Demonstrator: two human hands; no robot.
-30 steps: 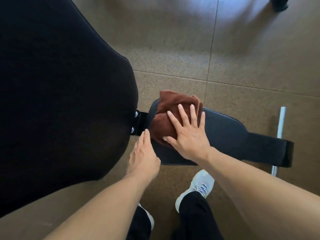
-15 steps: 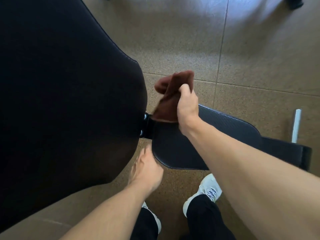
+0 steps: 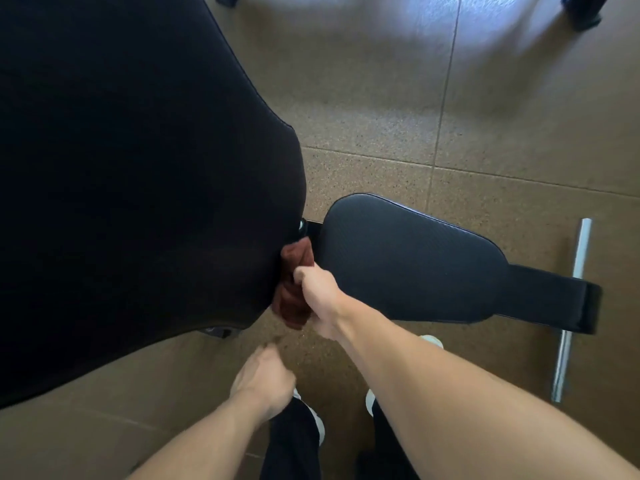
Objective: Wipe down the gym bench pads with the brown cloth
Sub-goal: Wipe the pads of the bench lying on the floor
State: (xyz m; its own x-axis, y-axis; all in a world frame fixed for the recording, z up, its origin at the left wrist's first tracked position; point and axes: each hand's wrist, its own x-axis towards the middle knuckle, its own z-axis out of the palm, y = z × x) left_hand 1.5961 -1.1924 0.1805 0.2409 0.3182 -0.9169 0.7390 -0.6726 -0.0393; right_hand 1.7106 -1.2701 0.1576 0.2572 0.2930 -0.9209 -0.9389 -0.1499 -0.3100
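Observation:
The raised black back pad (image 3: 138,185) fills the left of the view. The lower seat pad (image 3: 408,258) lies to its right. My right hand (image 3: 320,299) is closed around the bunched brown cloth (image 3: 292,299) and presses it against the lower right edge of the back pad, in the gap between the two pads. Part of the cloth is hidden behind that edge. My left hand (image 3: 263,379) hangs below, over the floor, fingers loosely curled, holding nothing and touching neither pad.
A silver floor bar (image 3: 571,306) of the bench frame lies at the right. A black hinge bracket (image 3: 308,226) joins the pads. My white shoes (image 3: 372,400) stand on brown speckled floor tiles. Black equipment feet (image 3: 581,12) sit at the top edge.
My right hand lifted the cloth off the seat pad, then carried it down and left to the back pad's lower edge. My left hand dropped away from the seat pad's edge.

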